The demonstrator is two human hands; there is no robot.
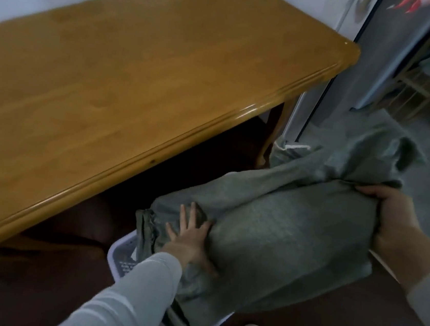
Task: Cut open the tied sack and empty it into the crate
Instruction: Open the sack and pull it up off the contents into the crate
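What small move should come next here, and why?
Probably raise the right hand higher. It grips the bunched end of the grey-green sack, which lies across the white crate, while the left hand presses flat near its ruffled end at the crate's rim. Tilting should slide any contents down, though I cannot see whether that end is open.

The sack (282, 224) is grey-green woven cloth, rough and matt. The desk (110, 84) is yellow-brown wood, smooth, with a shiny edge. The crate (118, 252) looks like white plastic with small holes. The sleeve (126, 300) is soft pale grey cloth. The floor (33, 289) is dark and dull.
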